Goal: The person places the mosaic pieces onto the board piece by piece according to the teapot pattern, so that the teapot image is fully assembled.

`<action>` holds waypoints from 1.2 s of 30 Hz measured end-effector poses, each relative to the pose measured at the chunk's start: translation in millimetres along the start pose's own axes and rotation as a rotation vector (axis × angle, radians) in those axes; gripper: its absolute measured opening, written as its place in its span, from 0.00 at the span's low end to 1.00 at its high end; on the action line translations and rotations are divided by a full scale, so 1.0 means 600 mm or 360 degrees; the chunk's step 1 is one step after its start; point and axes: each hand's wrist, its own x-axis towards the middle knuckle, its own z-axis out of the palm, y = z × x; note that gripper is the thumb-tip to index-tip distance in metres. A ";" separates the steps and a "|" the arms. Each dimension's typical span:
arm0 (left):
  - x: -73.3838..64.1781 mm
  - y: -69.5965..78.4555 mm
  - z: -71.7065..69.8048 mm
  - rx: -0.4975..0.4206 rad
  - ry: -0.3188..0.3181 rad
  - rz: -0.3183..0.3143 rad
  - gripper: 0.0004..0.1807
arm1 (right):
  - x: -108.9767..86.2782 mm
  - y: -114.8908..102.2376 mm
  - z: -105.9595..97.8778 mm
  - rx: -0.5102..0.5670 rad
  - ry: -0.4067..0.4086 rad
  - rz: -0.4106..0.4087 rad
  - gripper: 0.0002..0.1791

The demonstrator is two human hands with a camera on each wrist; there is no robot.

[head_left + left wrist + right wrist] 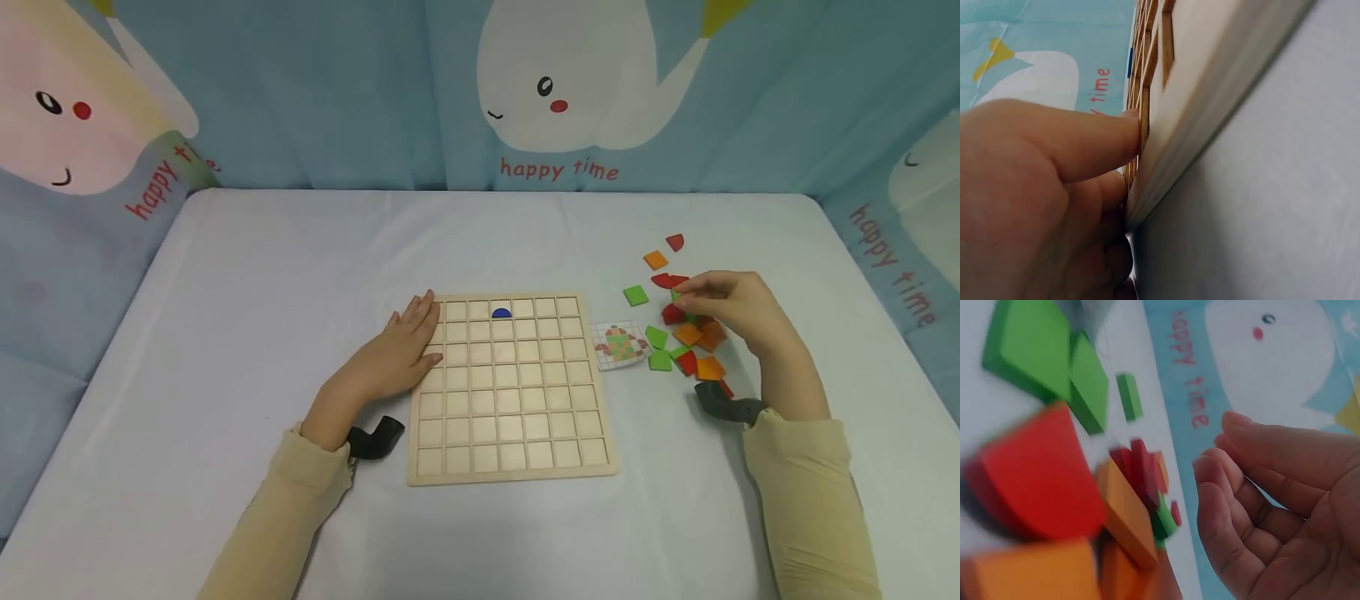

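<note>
A wooden grid board (513,483) lies on the table, with a blue half-round piece (502,313) in its top row. My left hand (390,354) rests on the board's left edge, fingers straight; in the left wrist view its thumb (1094,140) touches the rim. Over the pile of coloured pieces on the right hovers my right hand (738,312), with fingers bent loosely. The right wrist view shows no piece between its fingertips. Close by lie a red rounded piece (1041,478), an orange piece (1125,512) and a green piece (1029,344).
A pattern card (619,344) lies between the board and the loose pieces. Farther back are an orange square (656,260), a green square (635,295) and a red piece (675,242). A printed blue curtain (360,100) hangs behind the white table (300,242).
</note>
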 end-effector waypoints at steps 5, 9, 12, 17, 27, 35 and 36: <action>-0.004 -0.003 0.004 -0.0028 0.0014 -0.0011 0.38 | 0.007 0.015 -0.004 0.0072 0.0055 -0.0024 0.25; -0.005 -0.009 0.002 -0.0062 0.0001 0.0001 0.37 | 0.017 0.031 -0.001 0.0078 0.0030 -0.0049 0.24; -0.008 -0.019 -0.002 -0.0090 -0.0010 0.0013 0.35 | 0.023 0.042 0.004 0.0051 0.0003 -0.0046 0.26; -0.013 -0.032 -0.010 -0.0155 -0.0025 0.0061 0.33 | 0.025 0.040 0.006 -0.0023 0.0023 0.0017 0.26; -0.008 -0.030 -0.006 -0.0158 -0.0029 0.0080 0.34 | 0.016 0.029 0.007 -0.0177 -0.0010 0.0028 0.22; -0.009 -0.028 -0.005 -0.0141 -0.0038 0.0064 0.34 | 0.016 0.026 0.013 -0.0330 -0.0074 -0.0006 0.19; -0.009 -0.028 -0.004 -0.0141 -0.0039 0.0062 0.34 | 0.016 0.026 0.014 -0.0330 -0.0080 -0.0007 0.19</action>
